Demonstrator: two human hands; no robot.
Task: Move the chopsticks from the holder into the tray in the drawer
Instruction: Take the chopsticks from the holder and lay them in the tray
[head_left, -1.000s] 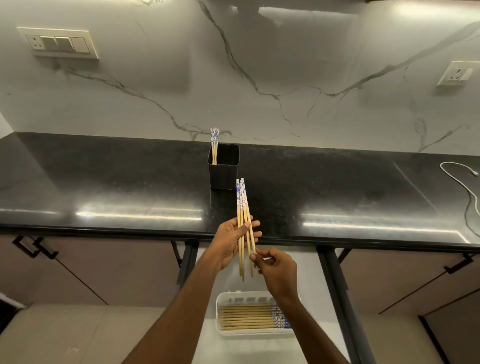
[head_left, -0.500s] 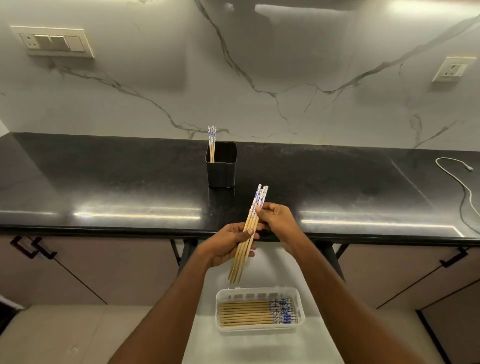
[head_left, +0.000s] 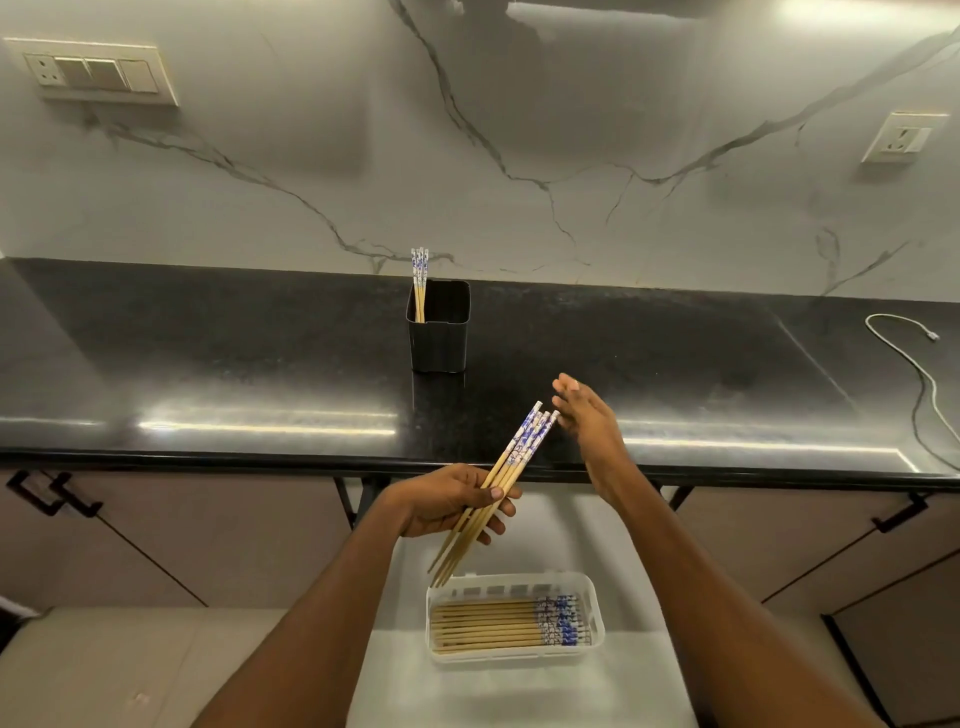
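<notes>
Black countertop (head_left: 208, 364) runs across my view under a veined wall. My left hand (head_left: 452, 501) grips the bundle of chopsticks (head_left: 511, 467) at mid-shaft, over the counter's front edge, with patterned ends slanting to 1 o'clock and bare tips to 7 o'clock. Half a second ago my right hand (head_left: 587, 421) pinched those patterned ends. Now it has let go and stands at their 2 o'clock, fingers straight, holding nothing.

At 6 o'clock the tray (head_left: 519, 584) in the open drawer (head_left: 519, 691) holds a flat row of chopsticks (head_left: 498, 623); the bundle's bare tips show just over its far left corner. At 11 o'clock the holder (head_left: 439, 338), well apart from both hands, holds upright chopsticks (head_left: 420, 275) in its left corner. A white cable (head_left: 924, 374) lies far off at 3 o'clock.
</notes>
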